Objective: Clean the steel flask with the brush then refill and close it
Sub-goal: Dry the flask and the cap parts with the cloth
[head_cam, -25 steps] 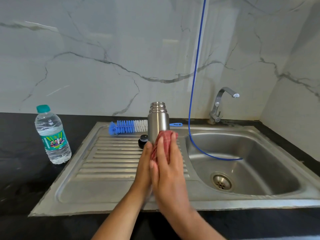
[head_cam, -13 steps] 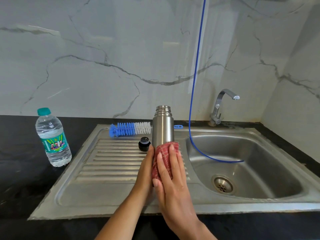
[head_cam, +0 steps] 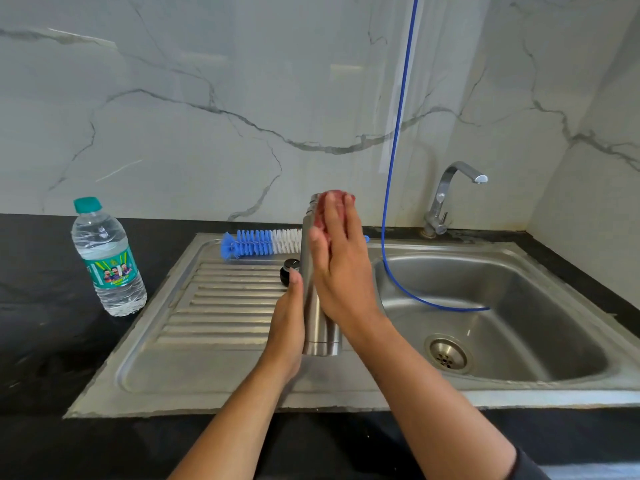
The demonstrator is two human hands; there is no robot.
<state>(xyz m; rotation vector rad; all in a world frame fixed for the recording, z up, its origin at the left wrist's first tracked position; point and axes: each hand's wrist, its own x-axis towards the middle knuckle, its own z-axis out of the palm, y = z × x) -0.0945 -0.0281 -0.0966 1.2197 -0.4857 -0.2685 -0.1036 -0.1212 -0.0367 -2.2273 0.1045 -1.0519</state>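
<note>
— Left hand (head_cam: 289,327)?
— Wrapped round the lower body of the steel flask (head_cam: 317,327), held upright above the sink (head_cam: 242,386) drainboard.
— Right hand (head_cam: 341,268)?
— Fingers nearly straight, pressing a red cloth (head_cam: 329,206) flat against the flask's upper part and neck.
— Elsewhere?
— Blue-and-white brush (head_cam: 263,242) lying at the drainboard's back edge; black cap (head_cam: 289,270) just beside the flask; water bottle (head_cam: 107,258) standing on the dark counter, well left.
</note>
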